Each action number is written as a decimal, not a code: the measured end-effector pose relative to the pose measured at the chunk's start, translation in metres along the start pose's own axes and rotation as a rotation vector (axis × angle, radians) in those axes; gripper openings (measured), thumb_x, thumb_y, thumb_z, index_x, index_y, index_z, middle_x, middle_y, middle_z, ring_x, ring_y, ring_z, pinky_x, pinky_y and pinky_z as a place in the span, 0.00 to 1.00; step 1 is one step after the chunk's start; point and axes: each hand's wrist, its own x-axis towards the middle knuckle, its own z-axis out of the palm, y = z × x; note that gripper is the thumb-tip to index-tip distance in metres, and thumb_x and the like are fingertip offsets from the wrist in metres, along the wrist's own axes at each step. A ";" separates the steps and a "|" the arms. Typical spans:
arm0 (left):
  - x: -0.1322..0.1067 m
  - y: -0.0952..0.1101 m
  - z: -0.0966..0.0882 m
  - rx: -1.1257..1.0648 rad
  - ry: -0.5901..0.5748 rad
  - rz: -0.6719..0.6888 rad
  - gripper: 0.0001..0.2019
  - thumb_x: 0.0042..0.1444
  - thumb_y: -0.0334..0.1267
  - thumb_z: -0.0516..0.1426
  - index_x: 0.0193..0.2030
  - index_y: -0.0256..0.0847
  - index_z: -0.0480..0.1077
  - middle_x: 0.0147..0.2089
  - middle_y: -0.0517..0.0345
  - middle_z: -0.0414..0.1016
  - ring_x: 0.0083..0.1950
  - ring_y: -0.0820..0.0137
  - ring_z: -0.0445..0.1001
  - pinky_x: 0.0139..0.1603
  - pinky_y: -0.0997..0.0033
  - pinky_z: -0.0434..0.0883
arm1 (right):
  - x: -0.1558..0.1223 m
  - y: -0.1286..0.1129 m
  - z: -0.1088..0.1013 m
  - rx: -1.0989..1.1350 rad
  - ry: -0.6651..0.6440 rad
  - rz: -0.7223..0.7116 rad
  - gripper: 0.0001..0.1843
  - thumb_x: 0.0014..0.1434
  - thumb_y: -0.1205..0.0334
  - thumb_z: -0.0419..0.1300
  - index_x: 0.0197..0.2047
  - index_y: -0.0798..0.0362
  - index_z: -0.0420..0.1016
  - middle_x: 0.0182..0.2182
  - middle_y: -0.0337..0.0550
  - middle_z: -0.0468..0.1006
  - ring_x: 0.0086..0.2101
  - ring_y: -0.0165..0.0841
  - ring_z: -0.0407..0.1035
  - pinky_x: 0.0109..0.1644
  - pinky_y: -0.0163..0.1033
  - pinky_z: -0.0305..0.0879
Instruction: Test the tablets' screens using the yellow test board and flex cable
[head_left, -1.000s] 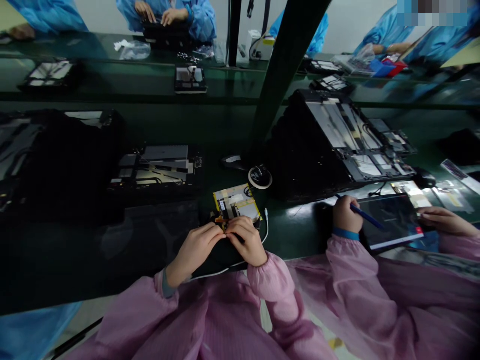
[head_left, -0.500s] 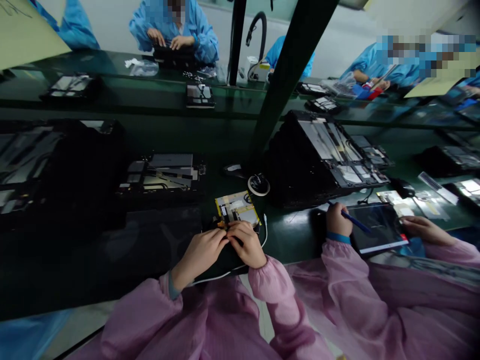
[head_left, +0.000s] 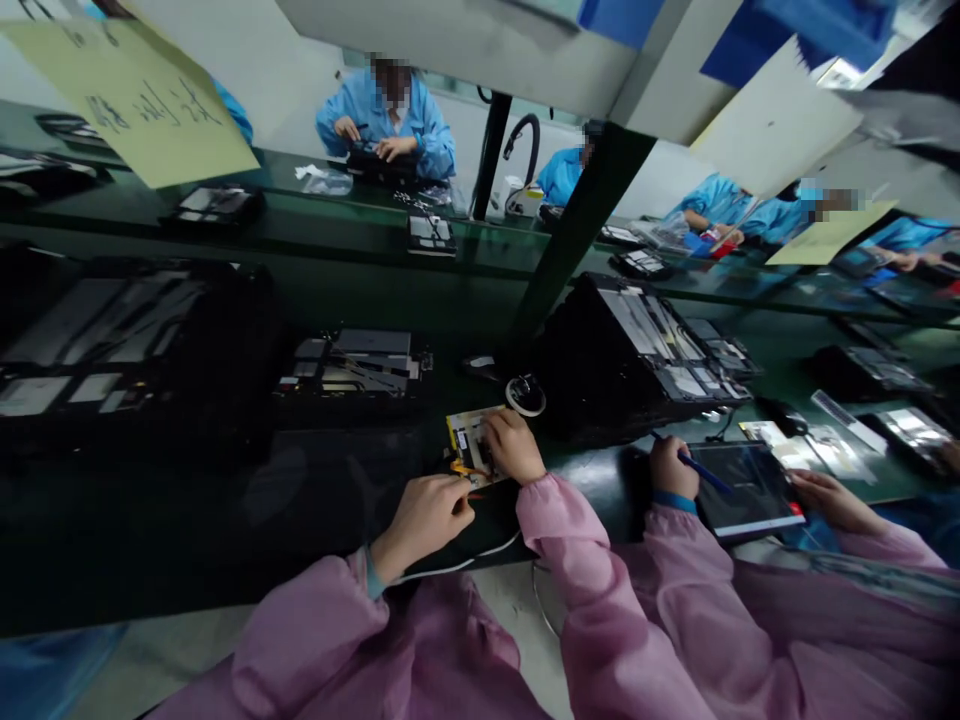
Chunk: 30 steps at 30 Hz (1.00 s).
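Note:
In front of me on the bench lies a flat, yellow-edged battery pack (head_left: pixel 459 432) with a white label, wired to a small board. An orange ribbon cable (head_left: pixel 466 469) runs along its near edge. My left hand (head_left: pixel 426 522) is closed at that near edge, fingertips together beside the ribbon; what they pinch is hidden. Over the right part of the pack, my right hand (head_left: pixel 516 448) has its fingers bent down and pressed together. Whatever lies under those fingertips cannot be seen. A white cable (head_left: pixel 491 552) trails below both hands.
A black panel (head_left: pixel 337 475) lies left of the pack, with an opened tablet chassis (head_left: pixel 352 362) behind it. Tall stacks of chassis stand left (head_left: pixel 127 330) and right (head_left: pixel 637 340). A roll (head_left: pixel 525 395) sits behind. At right, a co-worker's hand (head_left: pixel 673 468) holds a blue pen over a tablet (head_left: pixel 742 488).
My hands were together at the pack's near edge. Now the right one has moved up and right onto the pack, the left stays near the edge. The view has tilted upward.

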 end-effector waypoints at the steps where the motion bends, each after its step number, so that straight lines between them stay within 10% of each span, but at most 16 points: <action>1: 0.000 0.000 0.001 -0.008 0.008 -0.003 0.05 0.51 0.29 0.54 0.28 0.42 0.67 0.29 0.61 0.74 0.33 0.70 0.73 0.32 0.72 0.62 | 0.001 0.002 0.005 -0.028 -0.003 -0.011 0.13 0.63 0.69 0.51 0.45 0.56 0.76 0.41 0.50 0.75 0.43 0.39 0.67 0.50 0.44 0.66; 12: -0.016 -0.006 -0.008 -0.255 0.214 0.059 0.18 0.61 0.41 0.53 0.58 0.45 0.63 0.58 0.51 0.69 0.56 0.65 0.71 0.51 0.67 0.71 | -0.007 0.002 0.010 -0.134 0.037 -0.073 0.16 0.60 0.72 0.52 0.46 0.53 0.76 0.44 0.50 0.76 0.44 0.40 0.66 0.51 0.46 0.65; 21: -0.132 -0.103 -0.036 0.196 0.481 -0.111 0.30 0.56 0.50 0.57 0.64 0.48 0.58 0.65 0.46 0.62 0.63 0.53 0.64 0.60 0.50 0.66 | -0.007 -0.001 -0.009 -0.070 0.134 -0.012 0.17 0.61 0.72 0.48 0.46 0.53 0.75 0.41 0.46 0.78 0.41 0.35 0.72 0.46 0.40 0.71; 26: -0.171 -0.142 -0.024 0.403 0.616 -0.298 0.44 0.51 0.61 0.56 0.70 0.45 0.47 0.74 0.41 0.41 0.66 0.40 0.57 0.58 0.40 0.64 | -0.029 -0.065 -0.024 0.073 0.227 -0.030 0.16 0.65 0.67 0.47 0.50 0.53 0.72 0.41 0.48 0.76 0.43 0.36 0.72 0.48 0.41 0.70; 30: -0.160 -0.148 -0.020 0.286 0.634 -0.384 0.45 0.50 0.60 0.58 0.70 0.45 0.47 0.74 0.40 0.39 0.67 0.41 0.56 0.61 0.43 0.63 | -0.046 -0.129 0.008 0.010 0.174 -0.091 0.19 0.64 0.63 0.51 0.58 0.53 0.66 0.49 0.51 0.74 0.48 0.41 0.70 0.51 0.47 0.69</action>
